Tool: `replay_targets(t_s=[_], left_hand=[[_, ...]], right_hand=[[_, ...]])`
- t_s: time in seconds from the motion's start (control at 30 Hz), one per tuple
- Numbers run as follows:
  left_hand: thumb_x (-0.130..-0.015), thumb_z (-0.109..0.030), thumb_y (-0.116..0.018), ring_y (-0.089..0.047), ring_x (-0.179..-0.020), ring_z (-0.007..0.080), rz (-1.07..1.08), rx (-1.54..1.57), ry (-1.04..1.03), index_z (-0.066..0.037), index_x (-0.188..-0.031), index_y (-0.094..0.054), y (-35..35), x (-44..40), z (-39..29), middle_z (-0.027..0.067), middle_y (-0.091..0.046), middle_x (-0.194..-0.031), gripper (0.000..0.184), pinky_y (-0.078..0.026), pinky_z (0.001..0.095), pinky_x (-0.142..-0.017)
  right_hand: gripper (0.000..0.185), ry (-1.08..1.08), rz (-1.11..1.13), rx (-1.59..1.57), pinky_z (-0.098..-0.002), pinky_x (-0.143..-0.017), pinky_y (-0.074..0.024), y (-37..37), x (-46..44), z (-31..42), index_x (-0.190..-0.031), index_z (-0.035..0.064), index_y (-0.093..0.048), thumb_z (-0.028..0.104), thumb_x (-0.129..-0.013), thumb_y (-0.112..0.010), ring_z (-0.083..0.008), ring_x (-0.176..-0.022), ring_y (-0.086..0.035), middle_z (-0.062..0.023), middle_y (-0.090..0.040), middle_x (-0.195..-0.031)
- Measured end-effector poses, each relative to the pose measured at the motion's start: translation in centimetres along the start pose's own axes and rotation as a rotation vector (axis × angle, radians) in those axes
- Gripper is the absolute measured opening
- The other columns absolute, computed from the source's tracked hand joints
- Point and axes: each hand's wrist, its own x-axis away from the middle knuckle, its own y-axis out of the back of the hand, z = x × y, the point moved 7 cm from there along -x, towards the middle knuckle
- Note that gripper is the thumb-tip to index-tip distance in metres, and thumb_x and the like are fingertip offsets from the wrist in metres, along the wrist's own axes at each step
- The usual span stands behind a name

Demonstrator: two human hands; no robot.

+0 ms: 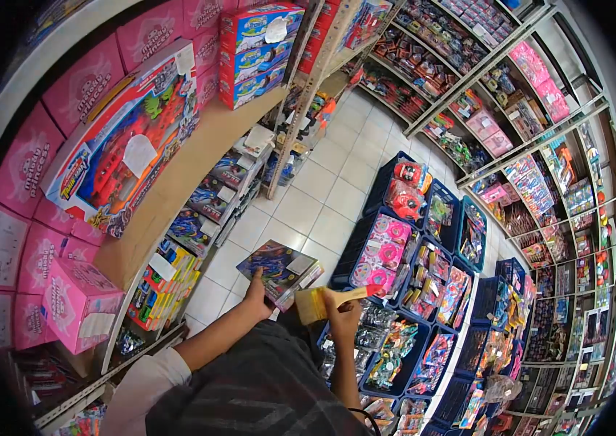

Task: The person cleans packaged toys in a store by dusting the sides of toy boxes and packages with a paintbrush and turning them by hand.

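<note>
My left hand [255,296] grips a dark, colourful toy box [279,267] by its near left edge, the thumb lying on its top. The box is held tilted above the tiled floor, and a white sticker shows on it. In my right hand [344,312] is a wide paintbrush [355,294] with a pale wooden handle and a red tip. Its yellowish bristles [311,305] point left, close to the box's near corner. Whether bristles and box touch, I cannot tell.
On the left, a shelf [170,160] bears pink boxes [82,298], a large toy box [133,142] and blue boxes [260,62]. A metal post [300,109] stands ahead. Blue crates [366,261] of packaged toys line the floor at right. Stocked racks [468,73] stand beyond.
</note>
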Motion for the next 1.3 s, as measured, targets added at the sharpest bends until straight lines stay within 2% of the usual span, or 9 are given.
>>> replay_targets(t_s=[0.2, 0.33, 0.5, 0.63, 0.73, 0.93, 1.1, 1.2, 1.3], left_hand=[[-0.096, -0.060, -0.040, -0.063, -0.109, 0.0292, 0.055, -0.003, -0.028, -0.011, -0.125, -0.056, -0.7, -0.1, -0.5, 0.0106, -0.064, -0.122, 0.059, -0.051, 0.0455, -0.094], [-0.095, -0.061, -0.041, -0.064, -0.107, 0.0292, 0.027, 0.039, 0.016, -0.011, -0.125, -0.056, -0.8, 0.0, -0.7, 0.0108, -0.064, -0.121, 0.059, -0.052, 0.0460, -0.093], [-0.095, -0.061, -0.041, -0.064, -0.107, 0.0297, 0.045, 0.025, -0.010, -0.011, -0.125, -0.056, -0.1, 0.3, -1.3, 0.0112, -0.064, -0.120, 0.060, -0.051, 0.0466, -0.094], [-0.095, -0.061, -0.040, -0.064, -0.108, 0.0296, 0.020, 0.078, -0.008, -0.011, -0.125, -0.056, 0.0, 0.7, -1.7, 0.0104, -0.064, -0.121, 0.060, -0.050, 0.0469, -0.095], [-0.093, -0.066, -0.039, -0.061, -0.110, 0.0328, -0.042, 0.001, -0.061, -0.011, -0.127, -0.056, 0.5, 1.4, -2.1, 0.0127, -0.062, -0.125, 0.067, -0.047, 0.0532, -0.095], [-0.094, -0.061, -0.043, -0.064, -0.106, 0.0284, -0.022, 0.080, -0.065, -0.011, -0.121, -0.058, 1.4, 1.4, -2.5, 0.0090, -0.066, -0.118, 0.058, -0.051, 0.0471, -0.093], [-0.094, -0.060, -0.044, -0.065, -0.106, 0.0285, -0.043, 0.055, -0.061, -0.011, -0.121, -0.058, 1.7, 1.6, -2.9, 0.0092, -0.066, -0.117, 0.058, -0.052, 0.0473, -0.093], [-0.094, -0.060, -0.044, -0.065, -0.106, 0.0286, -0.048, 0.071, -0.058, -0.011, -0.122, -0.057, 0.2, 3.4, -3.3, 0.0096, -0.066, -0.119, 0.059, -0.052, 0.0468, -0.093], [-0.094, -0.061, -0.043, -0.064, -0.107, 0.0289, -0.040, 0.070, -0.051, -0.010, -0.124, -0.056, 0.7, 3.0, -3.5, 0.0102, -0.065, -0.120, 0.061, -0.051, 0.0468, -0.094]], right_hand=[[0.028, -0.082, 0.176, 0.182, -0.0238, -0.063, -0.0491, -0.8, -0.8, 0.6, -0.093, -0.0040, -0.067, 0.022, -0.086, -0.075, -0.0098, -0.069, -0.063, -0.0062, -0.069, -0.085], [0.029, 0.096, -0.167, -0.025, -0.0252, -0.060, -0.0482, 0.8, -2.0, 1.8, -0.091, -0.0014, -0.063, 0.024, -0.086, -0.076, -0.0103, -0.067, -0.061, -0.0068, -0.067, -0.081], [0.029, -0.027, 0.211, 0.066, -0.0236, -0.061, -0.0479, -1.7, -1.4, 0.1, -0.091, -0.0007, -0.061, 0.022, -0.084, -0.077, -0.0096, -0.067, -0.061, -0.0058, -0.067, -0.081], [0.030, 0.055, -0.084, 0.009, -0.0238, -0.056, -0.0435, -0.9, -2.3, 0.7, -0.092, -0.0023, -0.063, 0.024, -0.085, -0.076, -0.0078, -0.064, -0.057, -0.0049, -0.066, -0.079], [0.034, 0.033, 0.076, 0.062, -0.0246, -0.057, -0.0443, -1.7, -2.4, 0.0, -0.088, -0.0002, -0.061, 0.028, -0.082, -0.079, -0.0085, -0.064, -0.058, -0.0038, -0.065, -0.078], [0.029, 0.030, -0.015, 0.050, -0.0233, -0.055, -0.0426, -2.2, -3.0, 1.3, -0.086, 0.0000, -0.064, 0.027, -0.086, -0.075, -0.0060, -0.062, -0.056, -0.0009, -0.062, -0.072], [0.026, 0.025, 0.253, 0.036, -0.0241, -0.052, -0.0422, -5.1, -2.2, 1.6, -0.084, 0.0012, -0.063, 0.024, -0.085, -0.076, -0.0063, -0.057, -0.055, 0.0000, -0.063, -0.073], [0.030, 0.064, -0.031, 0.030, -0.0234, -0.052, -0.0411, -3.9, -2.8, 2.2, -0.081, 0.0012, -0.063, 0.028, -0.084, -0.077, -0.0063, -0.056, -0.054, 0.0001, -0.062, -0.068], [0.033, -0.004, 0.098, 0.046, -0.0229, -0.054, -0.0416, -4.3, -2.7, 1.7, -0.083, 0.0006, -0.063, 0.030, -0.085, -0.077, -0.0063, -0.060, -0.055, -0.0016, -0.063, -0.071]])
